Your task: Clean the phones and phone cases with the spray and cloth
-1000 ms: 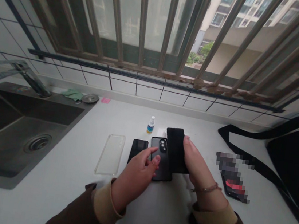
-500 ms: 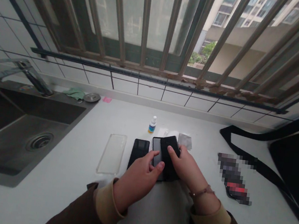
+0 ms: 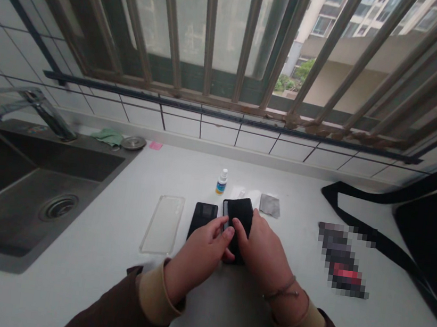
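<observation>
Between my hands lies a flat, phone-sized device [image 3: 225, 207] with a grey strip showing along its left side. A black cover [image 3: 241, 209] lies over the rest; whether it is a flap or a cloth I cannot tell. My left hand [image 3: 201, 252] is closed at the lower left edge, thumb and fingers curled against it. My right hand [image 3: 266, 245] grips the right side, its thumb on the black surface and its other fingers partly hidden. Just left is a black phone [image 3: 203, 216], partly behind my left hand. Farther left rests a clear phone case [image 3: 162, 225].
A small white-capped bottle [image 3: 221, 182] stands behind the phones, with a grey square packet [image 3: 270, 205] to its right. At left is a steel sink [image 3: 22, 264] with a faucet [image 3: 50, 114]. A black strap [image 3: 363, 195] and a pixelated object [image 3: 342, 260] lie at right.
My right hand has moved left, and the black cover with it. The grey strip on the device has become much narrower. My left hand has stayed almost in place.
</observation>
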A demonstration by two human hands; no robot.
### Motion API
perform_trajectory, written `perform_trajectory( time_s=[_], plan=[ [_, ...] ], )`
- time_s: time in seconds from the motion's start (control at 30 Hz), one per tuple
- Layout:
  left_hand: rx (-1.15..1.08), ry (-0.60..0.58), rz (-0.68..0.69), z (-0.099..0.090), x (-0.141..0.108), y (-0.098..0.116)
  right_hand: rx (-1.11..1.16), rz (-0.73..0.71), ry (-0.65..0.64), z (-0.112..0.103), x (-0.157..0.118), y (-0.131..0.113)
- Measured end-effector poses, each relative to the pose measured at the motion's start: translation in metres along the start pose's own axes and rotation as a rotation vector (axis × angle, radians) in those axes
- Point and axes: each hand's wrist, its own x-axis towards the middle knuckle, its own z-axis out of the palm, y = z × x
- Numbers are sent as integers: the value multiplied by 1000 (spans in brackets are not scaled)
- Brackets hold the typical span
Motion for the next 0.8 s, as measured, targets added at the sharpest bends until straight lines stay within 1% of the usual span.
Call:
perform_trajectory(
  time_s=[0.13, 0.27, 0.37, 0.43, 0.5, 0.57, 0.67, 0.73, 0.8],
  plan=[
    [-73, 6, -26, -1, 2, -1, 30, -13, 0, -3, -3, -2],
    [-91, 76, -31, -3, 5, -4, -22, 4, -6, -6, -1, -2],
    [-114, 115, -18, -3, 7, -5, 6, -20, -17, -8, 1, 0],
    [-132, 99, -6, -3, 7, -5, 49, -26, -43, -7, 3, 1],
    [-127, 41, 13, -4, 8, -5, 91, -27, -92, -6, 4, 0],
    [-95, 8, 53, -5, 9, -6, 123, -49, -131, -6, 4, -1],
    [-86, 27, 65, -6, 8, -7, 166, -79, -121, -8, 3, -4],
    [-174, 32, 46, -4, 7, -7, 233, -61, -98, -12, 1, -5],
    [-338, 42, 29, 0, 5, -5, 340, -50, -93, -17, -1, -6]
  ],
)
